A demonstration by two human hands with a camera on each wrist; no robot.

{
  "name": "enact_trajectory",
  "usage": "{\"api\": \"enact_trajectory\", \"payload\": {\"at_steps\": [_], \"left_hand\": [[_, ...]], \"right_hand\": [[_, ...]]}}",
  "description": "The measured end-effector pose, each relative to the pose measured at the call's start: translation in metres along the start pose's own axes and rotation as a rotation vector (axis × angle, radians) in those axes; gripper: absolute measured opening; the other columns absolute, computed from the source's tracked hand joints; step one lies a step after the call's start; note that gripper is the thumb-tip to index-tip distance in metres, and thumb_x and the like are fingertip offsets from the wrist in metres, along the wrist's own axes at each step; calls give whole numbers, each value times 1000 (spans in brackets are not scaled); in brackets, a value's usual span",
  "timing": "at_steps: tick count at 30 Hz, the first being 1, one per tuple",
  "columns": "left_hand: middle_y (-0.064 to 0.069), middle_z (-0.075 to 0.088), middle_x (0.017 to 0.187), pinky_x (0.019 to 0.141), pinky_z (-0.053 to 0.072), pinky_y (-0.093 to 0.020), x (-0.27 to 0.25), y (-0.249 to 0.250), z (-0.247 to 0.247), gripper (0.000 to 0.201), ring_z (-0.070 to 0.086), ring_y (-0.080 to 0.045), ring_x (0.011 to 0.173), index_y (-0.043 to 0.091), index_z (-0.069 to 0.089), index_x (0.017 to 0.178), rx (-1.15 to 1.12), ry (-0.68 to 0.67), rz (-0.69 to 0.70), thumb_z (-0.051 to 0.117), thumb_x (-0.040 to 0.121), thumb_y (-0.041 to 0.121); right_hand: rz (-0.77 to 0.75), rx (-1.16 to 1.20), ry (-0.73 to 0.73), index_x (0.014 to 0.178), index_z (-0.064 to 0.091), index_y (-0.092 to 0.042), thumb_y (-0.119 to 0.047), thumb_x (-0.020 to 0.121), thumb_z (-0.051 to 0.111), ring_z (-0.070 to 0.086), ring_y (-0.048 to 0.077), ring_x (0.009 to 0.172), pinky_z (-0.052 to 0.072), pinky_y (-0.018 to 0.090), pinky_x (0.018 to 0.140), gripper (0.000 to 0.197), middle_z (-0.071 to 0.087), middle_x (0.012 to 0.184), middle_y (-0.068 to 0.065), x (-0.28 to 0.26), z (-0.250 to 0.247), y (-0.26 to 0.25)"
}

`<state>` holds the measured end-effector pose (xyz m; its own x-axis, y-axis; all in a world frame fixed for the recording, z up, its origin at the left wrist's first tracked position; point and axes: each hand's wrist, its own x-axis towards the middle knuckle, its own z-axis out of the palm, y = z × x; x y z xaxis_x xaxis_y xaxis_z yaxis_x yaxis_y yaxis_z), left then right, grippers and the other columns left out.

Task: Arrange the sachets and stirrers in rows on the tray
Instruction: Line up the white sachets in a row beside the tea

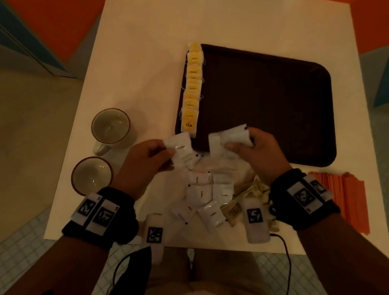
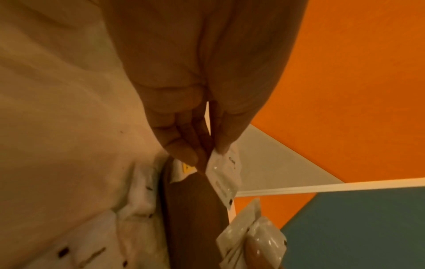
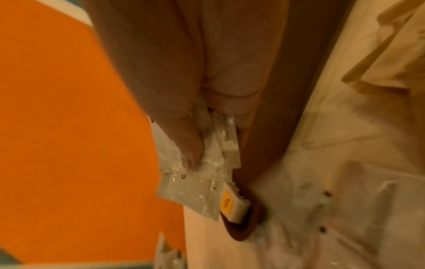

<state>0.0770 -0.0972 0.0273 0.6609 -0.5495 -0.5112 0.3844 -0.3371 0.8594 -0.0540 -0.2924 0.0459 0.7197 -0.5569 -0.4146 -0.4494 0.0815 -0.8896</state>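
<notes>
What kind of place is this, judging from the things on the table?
Probably a café or canteen-style tea and coffee setup: a brown serving tray with a row of tea sachets, two cups, and orange stirrers on a white table.

Two pale cups with dark red rims stand on the white bench (image 1: 139,45) at the left of the frame, the upper cup (image 1: 110,126) just above the lower cup (image 1: 92,175). Orange wall panels (image 1: 47,7) fill the upper left, and pale tiled floor (image 1: 6,235) shows at the lower left.
</notes>
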Motion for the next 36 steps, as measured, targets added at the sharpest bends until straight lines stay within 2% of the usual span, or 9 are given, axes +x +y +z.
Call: {"api": "enact_trajectory", "payload": {"at_steps": [4,6,9,13,19,22,25,30,36], "left_hand": [[-10,64,82,73,57,-32,4,12,19,7,63,-18,75,-1,55,87,-49,-71,57,55,89,6],[-9,66,94,77,58,-35,6,19,29,6,66,-20,86,0,55,94,-149,-109,33,50,91,4],[-14,64,112,80,57,-39,13,30,39,24,64,-28,102,4,54,111,-394,-188,-30,37,94,1],[-20,62,119,78,55,-38,17,40,47,40,62,-32,107,-1,45,127,-663,-299,-67,30,90,2],[-24,41,141,101,44,-47,29,45,64,55,44,-38,127,4,31,141,-768,-413,-111,38,86,11],[-20,46,139,97,48,-43,31,48,70,50,46,-35,127,6,38,138,-792,-396,-182,41,91,23],[-14,58,128,93,51,-38,30,53,81,44,56,-28,118,10,51,125,-589,-409,-133,42,91,36],[-11,66,113,95,50,-38,31,47,92,25,60,-26,111,10,59,112,-546,-370,-74,45,93,16],[-14,66,113,92,51,-37,33,45,82,34,61,-28,111,5,54,118,-726,-379,-130,43,90,22]], "right_hand": [[66,253,-19,98,66,-12,-6,82,64,69,26,90,58,37,77,17,71,97,11,-5,1,-10],[81,348,-40,103,64,-9,-3,84,60,67,29,95,57,40,80,20,69,103,15,-8,0,-15],[72,368,-55,108,62,-7,-4,84,60,67,29,99,57,40,82,24,67,109,16,-7,-1,-23],[82,363,-68,108,62,-6,-4,82,62,67,29,97,57,40,81,26,68,106,15,-4,-4,-32],[86,317,-44,113,60,-1,-3,84,61,68,28,96,58,38,80,29,68,106,16,2,-16,-36],[76,313,-10,111,61,-3,-4,83,62,69,23,91,59,32,75,28,69,104,13,5,-28,-38],[35,273,17,102,65,-6,-4,82,64,70,24,88,59,33,73,20,71,99,11,8,-33,-41],[-14,228,12,104,64,-1,-5,82,64,70,25,86,59,36,73,22,71,97,15,10,-30,-44],[1,312,40,97,60,-24,-8,89,56,69,8,84,57,23,68,18,70,91,-6,12,-52,-41]]}}
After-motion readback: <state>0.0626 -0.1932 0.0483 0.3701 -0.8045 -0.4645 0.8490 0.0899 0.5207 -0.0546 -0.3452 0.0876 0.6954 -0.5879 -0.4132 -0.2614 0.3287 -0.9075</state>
